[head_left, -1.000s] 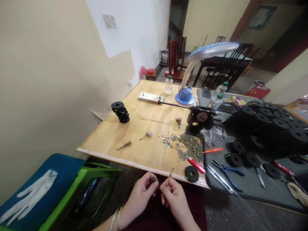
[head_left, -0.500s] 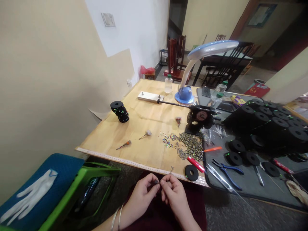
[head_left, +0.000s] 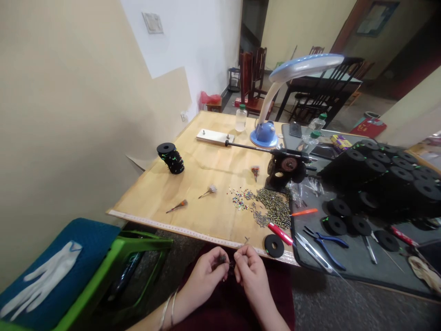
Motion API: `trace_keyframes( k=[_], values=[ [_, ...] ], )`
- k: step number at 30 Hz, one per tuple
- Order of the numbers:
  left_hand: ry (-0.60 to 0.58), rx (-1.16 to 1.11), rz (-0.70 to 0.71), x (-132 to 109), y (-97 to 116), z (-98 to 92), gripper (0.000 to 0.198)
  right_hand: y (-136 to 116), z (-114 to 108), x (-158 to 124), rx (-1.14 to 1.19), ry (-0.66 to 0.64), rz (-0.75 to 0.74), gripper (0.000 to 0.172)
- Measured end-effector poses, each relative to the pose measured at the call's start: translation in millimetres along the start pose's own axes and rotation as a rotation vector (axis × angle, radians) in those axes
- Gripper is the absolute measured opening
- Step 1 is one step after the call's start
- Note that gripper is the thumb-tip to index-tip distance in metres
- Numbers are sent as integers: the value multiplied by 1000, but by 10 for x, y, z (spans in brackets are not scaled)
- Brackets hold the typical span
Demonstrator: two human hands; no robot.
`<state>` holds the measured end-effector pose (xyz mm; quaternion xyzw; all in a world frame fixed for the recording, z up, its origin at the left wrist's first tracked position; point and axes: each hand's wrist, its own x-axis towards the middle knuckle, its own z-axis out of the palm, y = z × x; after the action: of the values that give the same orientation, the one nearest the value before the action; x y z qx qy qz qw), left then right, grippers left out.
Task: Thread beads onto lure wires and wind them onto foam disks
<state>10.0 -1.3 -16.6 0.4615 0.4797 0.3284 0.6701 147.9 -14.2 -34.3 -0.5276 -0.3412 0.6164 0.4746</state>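
My left hand (head_left: 206, 273) has thumb and forefinger pressed together on a small dark piece (head_left: 225, 263), and my right hand (head_left: 251, 271) pinches the same piece from its right end, the other fingers curled in; it is too small for me to tell what it is. The piece sits low over my dark red lap cloth (head_left: 234, 305), just on the near side of the pale wooden table (head_left: 206, 170), whose near edge carries a printed measuring strip (head_left: 179, 229). Just beyond my right hand, at the table's near edge, lies a flat black disc (head_left: 274, 245), with a red-handled tool (head_left: 280, 233) touching its far side. Farther in is a loose heap of small metallic beads (head_left: 274, 211), and behind it a black hand-crank winder (head_left: 285, 170). A blue desk lamp (head_left: 264, 133) stands at the far side. To the right, blue-handled pliers (head_left: 325, 243) rest on a dark mat (head_left: 347, 266). Far left on the table is a stack of black spools (head_left: 170, 157). Near left, a white glove (head_left: 41, 280) lies on a blue cushion (head_left: 93, 234) beside a green plastic stool (head_left: 113, 262).
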Motion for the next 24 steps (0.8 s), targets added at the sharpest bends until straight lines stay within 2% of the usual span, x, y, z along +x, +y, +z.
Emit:
trace_keyframes(
  k=[8,24],
  values=[
    [36,81,61,10,-85,-15,6,14,19,-15,-41,31,-46,36],
    [12,109,88,6,-70,1,8,12,31,4,-39,48,-52,37]
  ],
)
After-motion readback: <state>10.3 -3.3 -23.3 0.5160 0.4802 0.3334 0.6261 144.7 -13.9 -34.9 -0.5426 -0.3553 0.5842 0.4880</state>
